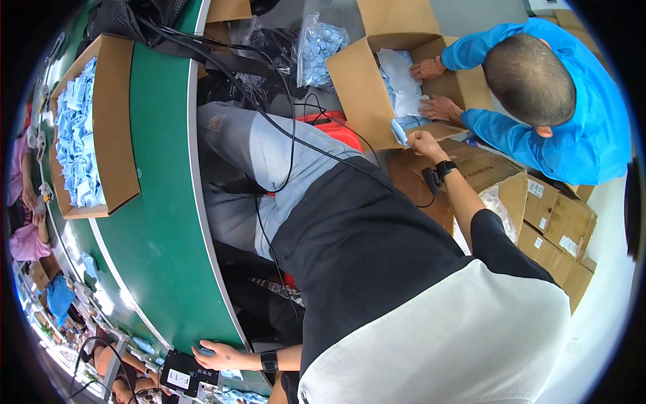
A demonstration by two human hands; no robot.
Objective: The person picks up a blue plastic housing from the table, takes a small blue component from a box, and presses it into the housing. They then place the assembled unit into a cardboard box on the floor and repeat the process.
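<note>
My right hand (425, 146) is closed on one end of a small light blue packet (399, 132), held at the near corner of an open cardboard box (356, 87). Similar light blue pieces and a whitish sheet (402, 81) lie inside that box. Both hands of a co-worker (434, 108) press on its contents. On the other side, my left hand (219, 355) rests at the edge of the green table (161, 202), fingers curled round a small bluish-grey thing that I cannot make out. Beside it is a black flat device (188, 374) with a white label.
A cardboard box full of light blue packets (79, 135) stands on the table. Black cables (269, 121) run across my legs. A clear bag of blue packets (323, 50) sits on the floor near a red stool (336, 131). Stacked cartons (558, 215) are at the right.
</note>
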